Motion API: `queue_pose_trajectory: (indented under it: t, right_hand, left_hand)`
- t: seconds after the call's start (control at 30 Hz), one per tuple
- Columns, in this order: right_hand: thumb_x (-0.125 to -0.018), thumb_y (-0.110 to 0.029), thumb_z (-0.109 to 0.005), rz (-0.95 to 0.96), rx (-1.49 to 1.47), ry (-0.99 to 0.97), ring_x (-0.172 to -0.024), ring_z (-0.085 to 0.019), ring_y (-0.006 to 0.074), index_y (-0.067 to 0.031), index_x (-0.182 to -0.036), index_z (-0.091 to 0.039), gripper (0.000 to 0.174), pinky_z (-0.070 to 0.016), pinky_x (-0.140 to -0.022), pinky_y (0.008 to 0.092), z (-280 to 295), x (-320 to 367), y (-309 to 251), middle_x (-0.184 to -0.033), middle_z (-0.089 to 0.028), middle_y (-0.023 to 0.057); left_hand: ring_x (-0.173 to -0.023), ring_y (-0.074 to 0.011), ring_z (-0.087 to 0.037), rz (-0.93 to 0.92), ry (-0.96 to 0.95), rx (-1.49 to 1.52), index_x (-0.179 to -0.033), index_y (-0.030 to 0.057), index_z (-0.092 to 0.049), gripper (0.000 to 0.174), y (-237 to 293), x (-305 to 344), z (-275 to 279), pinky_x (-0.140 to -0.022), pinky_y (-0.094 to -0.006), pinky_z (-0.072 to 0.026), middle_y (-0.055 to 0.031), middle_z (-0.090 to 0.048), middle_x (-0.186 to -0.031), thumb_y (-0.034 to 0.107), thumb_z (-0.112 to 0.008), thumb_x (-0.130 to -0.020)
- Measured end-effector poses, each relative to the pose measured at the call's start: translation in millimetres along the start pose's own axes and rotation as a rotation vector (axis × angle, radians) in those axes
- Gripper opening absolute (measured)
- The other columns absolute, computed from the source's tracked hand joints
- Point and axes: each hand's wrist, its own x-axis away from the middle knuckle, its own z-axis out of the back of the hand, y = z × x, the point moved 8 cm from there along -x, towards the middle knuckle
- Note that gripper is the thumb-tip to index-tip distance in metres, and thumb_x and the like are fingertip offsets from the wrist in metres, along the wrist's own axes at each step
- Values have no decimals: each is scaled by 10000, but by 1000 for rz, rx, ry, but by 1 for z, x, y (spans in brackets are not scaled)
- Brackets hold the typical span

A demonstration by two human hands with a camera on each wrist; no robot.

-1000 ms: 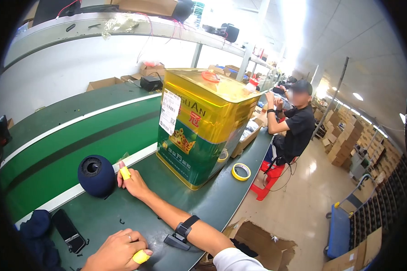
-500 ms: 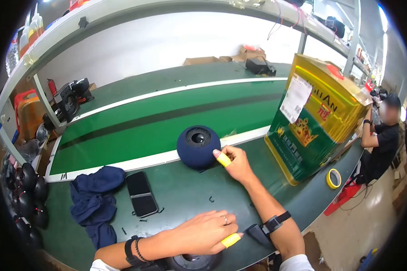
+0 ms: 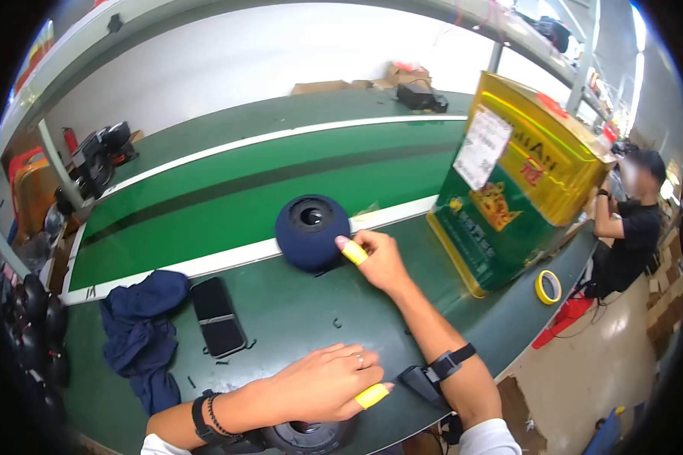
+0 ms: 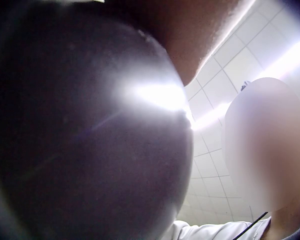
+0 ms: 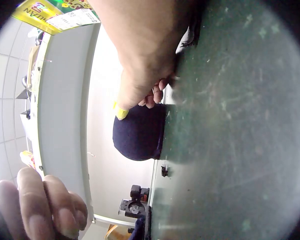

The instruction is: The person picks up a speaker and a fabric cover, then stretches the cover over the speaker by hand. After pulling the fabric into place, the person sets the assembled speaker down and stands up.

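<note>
Green belting (image 3: 190,227) with white edging crosses the middle of the frame beyond a dark green tabletop (image 3: 288,311); at the right edge a seated person (image 3: 637,227) in black sits by a red stool (image 3: 563,322). Compared with the frame just before, the head view has shifted slightly, so the things lie a little further left and higher; both hands keep nearly the same pose.

Near the centre stands a navy ball (image 3: 309,249), its dark-rimmed round opening facing up; the right hand (image 3: 381,262) is just to its right, fingers loosely bent, yellow-wrapped thumb straight and touching its side. At lower centre the left hand (image 3: 328,383) hovers palm down over a black round thing (image 3: 311,438), fingers relaxed, apparently holding nothing; that dark curved surface fills much of the left wrist view.

Right of centre a tall yellow and green can (image 3: 508,197) stands with a red cap on top, contents hidden; small cardboard boxes (image 3: 408,74) sit at upper centre, near a black device (image 3: 423,98), and what they contain cannot be told. At lower left lie a crumpled navy cloth (image 3: 140,334) and a black phone-like object (image 3: 218,317); a roll of yellow tape (image 3: 539,288) lies at right.
</note>
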Motion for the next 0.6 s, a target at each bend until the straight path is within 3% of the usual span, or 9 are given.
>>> queue_pose_trajectory:
  t: [0.23, 0.37, 0.5, 0.6]
  right_hand:
    - [-921, -417, -800, -23, -38, -1, -550, -409, 56, -27, -652, -598, 515, -334, -492, 282, -3, 0, 0, -556, -482, -25]
    - [-913, -510, -765, -7, 54, -15, -602, -472, 127, -25, -685, -630, 552, -412, -564, 363, -4, 2, -3, -594, -553, 55]
    - [-932, -444, -769, 5, 14, 8, -576, -469, 155, -9, -691, -590, 529, -420, -561, 367, 0, 1, -7, -589, -543, 83]
    - [-936, -422, -770, -10, 6, -4, -562, -463, 174, 4, -687, -565, 536, -415, -556, 367, -1, 0, -6, -585, -537, 93]
  left_hand:
    - [-896, -304, -613, -41, -30, 18, -981, 31, -635, 278, 1, 0, -4, -804, -423, -522, -112, -613, -955, 301, -593, -1032]
    - [-921, -337, -636, -17, -82, 3, -944, 36, -646, 287, 1, 0, -3, -837, -459, -531, -130, -635, -945, 311, -595, -1008]
    - [-871, -322, -651, -81, -51, -15, -920, 66, -669, 190, 10, -5, 2, -806, -430, -533, -96, -669, -907, 251, -642, -953]
    - [-832, -333, -649, 54, -52, 4, -883, 56, -666, 176, 5, -5, 6, -791, -431, -531, -97, -669, -863, 224, -656, -937]
